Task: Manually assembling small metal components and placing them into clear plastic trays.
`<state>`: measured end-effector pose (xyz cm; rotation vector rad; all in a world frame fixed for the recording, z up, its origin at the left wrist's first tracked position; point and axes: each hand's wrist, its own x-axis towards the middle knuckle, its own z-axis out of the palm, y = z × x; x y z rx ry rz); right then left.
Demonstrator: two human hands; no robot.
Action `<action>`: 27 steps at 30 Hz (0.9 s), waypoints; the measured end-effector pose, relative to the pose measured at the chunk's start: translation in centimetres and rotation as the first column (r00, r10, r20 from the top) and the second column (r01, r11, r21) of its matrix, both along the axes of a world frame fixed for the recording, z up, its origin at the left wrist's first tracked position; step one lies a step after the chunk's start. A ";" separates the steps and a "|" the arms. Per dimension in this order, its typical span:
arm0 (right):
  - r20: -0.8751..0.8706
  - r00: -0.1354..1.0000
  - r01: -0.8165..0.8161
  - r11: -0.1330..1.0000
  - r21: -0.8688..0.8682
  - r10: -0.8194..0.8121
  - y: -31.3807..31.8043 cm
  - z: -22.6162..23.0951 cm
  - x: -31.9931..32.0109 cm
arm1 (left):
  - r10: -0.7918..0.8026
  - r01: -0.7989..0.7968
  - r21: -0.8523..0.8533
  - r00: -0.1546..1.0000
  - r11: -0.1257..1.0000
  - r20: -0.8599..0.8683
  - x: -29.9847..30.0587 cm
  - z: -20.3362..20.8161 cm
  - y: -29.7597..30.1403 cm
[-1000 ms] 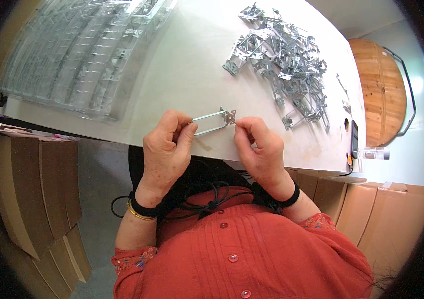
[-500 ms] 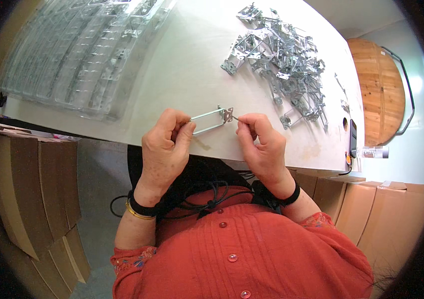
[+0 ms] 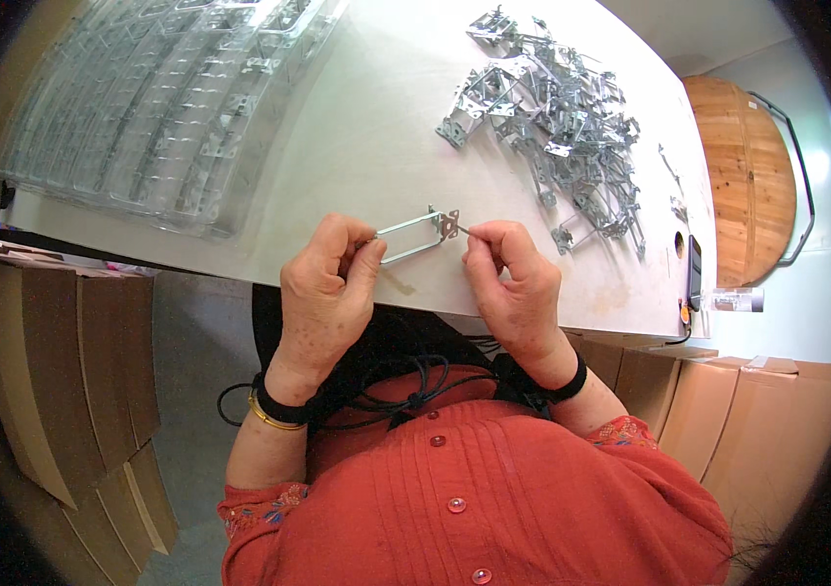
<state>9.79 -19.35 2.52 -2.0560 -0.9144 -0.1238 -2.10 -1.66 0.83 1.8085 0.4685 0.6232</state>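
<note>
Near the front edge of the white table, my left hand (image 3: 329, 288) pinches one end of a narrow metal bracket (image 3: 407, 226) with two long parallel bars. A small flat plate with holes (image 3: 449, 226) sits at the bracket's right end. My right hand (image 3: 518, 283) is closed, thumb against forefinger, on a thin metal pin (image 3: 467, 230) that points left toward the plate. Whether the pin's tip touches the plate is too small to tell. The bracket is held slightly tilted, its right end higher than its left.
A tangled heap of similar metal brackets (image 3: 572, 127) lies at the right back of the white table (image 3: 366, 107). Clear plastic trays (image 3: 142, 127) with metal parts stand at the left. A phone (image 3: 695, 272) lies at the right edge; cardboard boxes (image 3: 747, 420) are below.
Hardly anything differs. Both hands keep their grip, and the bracket and pin have stayed almost in the same place.
</note>
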 end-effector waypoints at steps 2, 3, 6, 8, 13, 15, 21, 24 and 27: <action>-0.010 0.999 0.032 0.999 -0.020 -0.033 0.1 0.1 -0.1 | 0.004 -0.004 0.010 1.000 1.000 -0.003 0.0 0.1 0.0; -0.010 0.999 0.032 0.999 -0.019 -0.032 0.1 0.2 -0.1 | 0.005 -0.005 0.012 1.000 1.000 -0.002 0.0 0.1 0.0; -0.070 0.997 0.035 0.998 -0.052 -0.039 0.1 0.3 -0.2 | 0.007 -0.007 -0.004 1.000 1.000 -0.018 0.0 0.2 -0.1; -0.141 0.989 0.053 0.999 -0.004 -0.053 0.2 0.1 -0.3 | 0.018 -0.017 -0.016 1.000 1.000 0.008 0.0 0.2 -0.2; -0.172 0.984 0.041 0.999 -0.007 -0.042 0.3 0.1 -0.3 | 0.013 -0.013 -0.008 1.000 1.000 0.015 0.0 0.2 -0.2; -0.193 0.980 0.045 0.999 -0.014 -0.047 0.3 0.1 -0.3 | 0.010 -0.010 -0.012 1.000 1.000 0.025 0.0 0.2 -0.2; -0.251 0.968 0.021 0.999 0.036 -0.012 -0.3 -0.1 -0.3 | 0.021 -0.021 -0.002 0.999 1.000 0.030 0.1 0.1 -0.3; -0.262 0.965 0.024 0.999 0.040 -0.013 -0.2 -0.1 -0.5 | 0.027 -0.027 -0.009 0.999 1.000 0.028 0.0 0.1 -0.3; -0.244 0.969 0.026 1.000 0.012 -0.022 -0.1 -0.1 -0.4 | 0.018 -0.018 -0.004 1.000 1.000 0.016 0.0 0.2 -0.2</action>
